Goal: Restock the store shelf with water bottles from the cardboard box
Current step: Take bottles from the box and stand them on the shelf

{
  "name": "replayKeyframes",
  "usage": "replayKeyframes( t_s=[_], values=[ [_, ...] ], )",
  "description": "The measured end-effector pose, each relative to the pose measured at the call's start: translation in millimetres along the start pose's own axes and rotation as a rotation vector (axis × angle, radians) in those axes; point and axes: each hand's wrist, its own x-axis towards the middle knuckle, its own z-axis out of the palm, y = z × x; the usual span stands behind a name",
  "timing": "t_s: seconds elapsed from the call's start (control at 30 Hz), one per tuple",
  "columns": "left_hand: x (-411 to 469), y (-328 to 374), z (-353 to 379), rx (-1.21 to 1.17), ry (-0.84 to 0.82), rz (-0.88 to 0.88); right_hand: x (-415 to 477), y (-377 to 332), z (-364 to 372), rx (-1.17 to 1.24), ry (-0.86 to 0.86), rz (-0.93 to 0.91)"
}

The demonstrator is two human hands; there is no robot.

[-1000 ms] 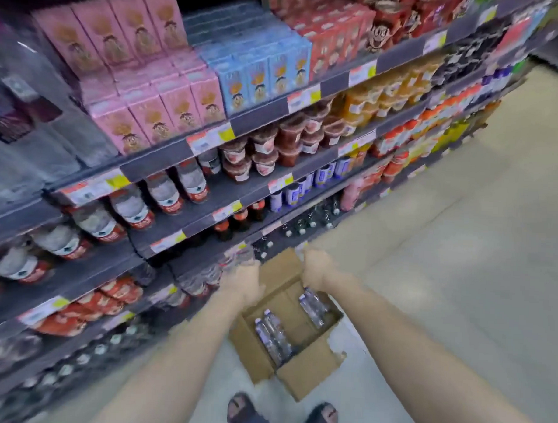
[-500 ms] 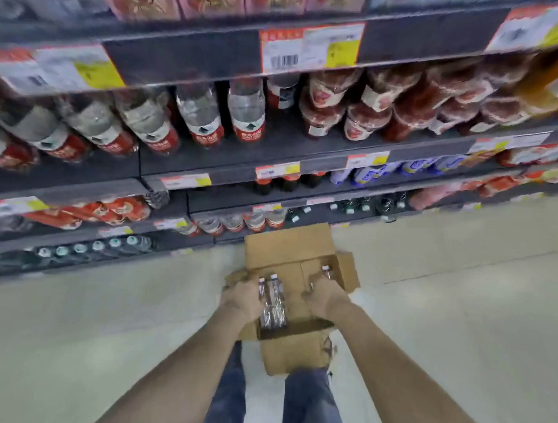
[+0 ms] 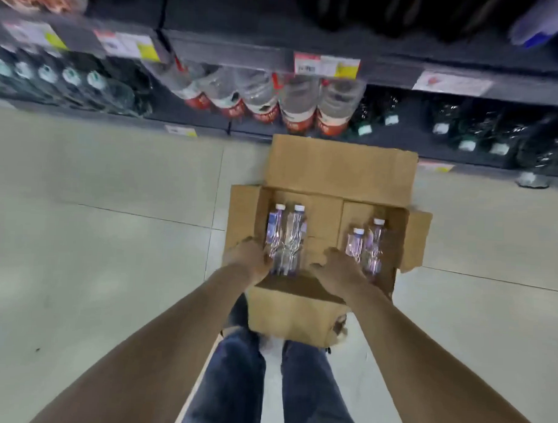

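**Mia:** What do you see first, close up?

**Ben:** Two legs (image 3: 240, 384) in blue jeans. Then two bare arms that reach down into the box (image 3: 293, 316). It looks like it sits on the floor (image 3: 112, 237), right by the feet.

**Mia:** What are the hands doing?

**Ben:** The left hand (image 3: 246, 262) touches the bottom end of the left pair (image 3: 286, 237) of bottles. The right hand (image 3: 340, 272) is at the bottom end of the right pair (image 3: 365, 246). The fingers are blurry and partly hidden, so I cannot tell if either hand has closed on a bottle.

**Mia:** So which step is it?

**Ben:** I think it is the pick-up step. The bottles are not out yet.

**Mia:** What is in the box?

**Ben:** Four small water bottles. They lie flat, two on the left and two on the right, with a bare gap between. Their white caps point away, toward the shelf (image 3: 245, 50). All the flaps are open.

**Mia:** What comes next?

**Ben:** I think each hand has to wrap round a bottle, lift it over the far flap and stand it on the shelf.

**Mia:** What is on the shelf?

**Ben:** Just past the box is a row of big bottles (image 3: 300, 101) with red labels, under the tags (image 3: 327, 66). The rest is dark and blurry, so I cannot tell where the free spot is.
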Motion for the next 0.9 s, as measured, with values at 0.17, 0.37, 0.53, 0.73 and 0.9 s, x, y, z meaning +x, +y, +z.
replayKeyframes(
  t_s=[0.17, 0.37, 0.53, 0.73, 0.9],
  values=[
    [78.5, -18.9, 55.6, -0.011, 0.051, -0.019, 100.9, 15.2, 33.1, 0.208, 0.077, -0.025],
    [144.2, -8.1, 99.9, 0.016, 0.267, 0.033, 185.7, 23.1, 75.3, 0.303, 0.127, -0.025],
    [179.9, 7.7, 121.2, -0.139, 0.199, 0.031, 223.1, 27.4, 100.1, 0.388, 0.161, -0.002],
    [215.7, 0.4, 134.5, -0.214, 0.168, 0.016, 256.4, 23.5, 107.3, 0.585, 0.249, 0.001],
    [219.8, 9.8, 147.5, -0.268, 0.278, -0.018, 273.7, 18.3, 114.9, 0.596, 0.306, 0.106]
  ],
)
